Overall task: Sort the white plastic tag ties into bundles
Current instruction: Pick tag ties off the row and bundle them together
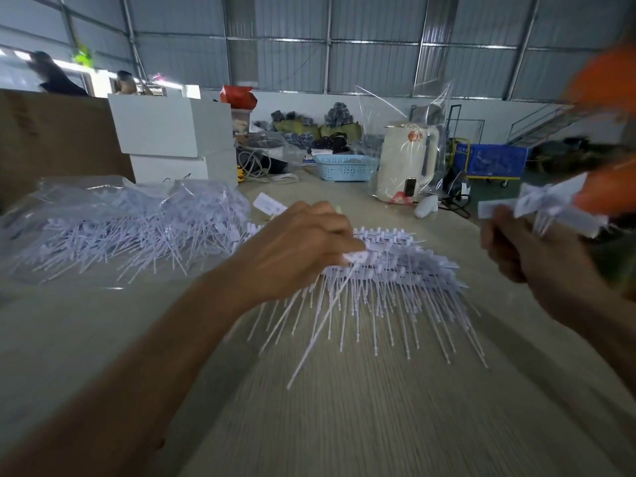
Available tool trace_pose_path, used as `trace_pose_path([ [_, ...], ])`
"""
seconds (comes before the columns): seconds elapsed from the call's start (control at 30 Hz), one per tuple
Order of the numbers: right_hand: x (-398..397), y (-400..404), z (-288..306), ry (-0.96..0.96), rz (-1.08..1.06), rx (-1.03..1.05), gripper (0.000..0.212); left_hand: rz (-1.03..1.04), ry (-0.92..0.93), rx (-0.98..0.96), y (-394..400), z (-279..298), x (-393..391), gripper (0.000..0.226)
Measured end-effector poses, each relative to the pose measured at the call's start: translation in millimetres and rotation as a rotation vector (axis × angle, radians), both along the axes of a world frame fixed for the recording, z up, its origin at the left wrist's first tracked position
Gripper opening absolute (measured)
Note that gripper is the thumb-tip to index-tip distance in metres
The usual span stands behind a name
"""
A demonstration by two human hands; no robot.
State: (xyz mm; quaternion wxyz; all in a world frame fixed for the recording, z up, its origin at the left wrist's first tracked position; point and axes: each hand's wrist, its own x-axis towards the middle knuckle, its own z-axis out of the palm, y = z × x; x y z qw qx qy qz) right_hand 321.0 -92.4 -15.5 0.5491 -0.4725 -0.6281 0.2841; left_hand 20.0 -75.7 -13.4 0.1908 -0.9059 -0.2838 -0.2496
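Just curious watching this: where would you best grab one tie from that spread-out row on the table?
Probably by its flat tag head, from above: in the row of ties the heads overlap in a raised band, while the thin tails fan toward the person.

Interior of a warehouse or packing workshop; grey corrugated metal wall panels (292, 63) on steel framing enclose the hall; a blue plastic crate on a wheeled yellow trolley (492, 161) stands on the floor near a metal staircase (537, 123); a long pale wood-grain worktop (344, 407) carries bulk white plastic tag ties in a clear plastic bag (113, 228), stacked white rectangular boxes (172, 132), a light blue perforated plastic basket (344, 166) and a tall brown cardboard carton (51, 139).
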Motion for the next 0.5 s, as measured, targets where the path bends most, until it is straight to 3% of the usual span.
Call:
trace_pose_path([
  [0.13,-25,-5,-13,-0.378,0.022,0.009,0.041,-0.019,-0.29,-0.086,2,-5,11,0.032],
  [0.17,-35,-8,-13,-0.389,0.039,0.04,0.037,-0.021,-0.336,-0.096,0,-7,15,0.036],
  [0.23,-51,-10,-13,-0.314,0.097,0.054,0.032,-0.028,-0.44,-0.143,-7,-9,24,0.042],
  [0.33,-66,-13,-20,-0.034,0.254,-0.088,0.033,-0.044,-0.537,-0.163,-17,-7,37,0.04],
  [0.5,-69,-15,-21,0.127,0.394,-0.163,0.067,-0.031,-0.581,-0.098,-25,-10,45,0.034],
])
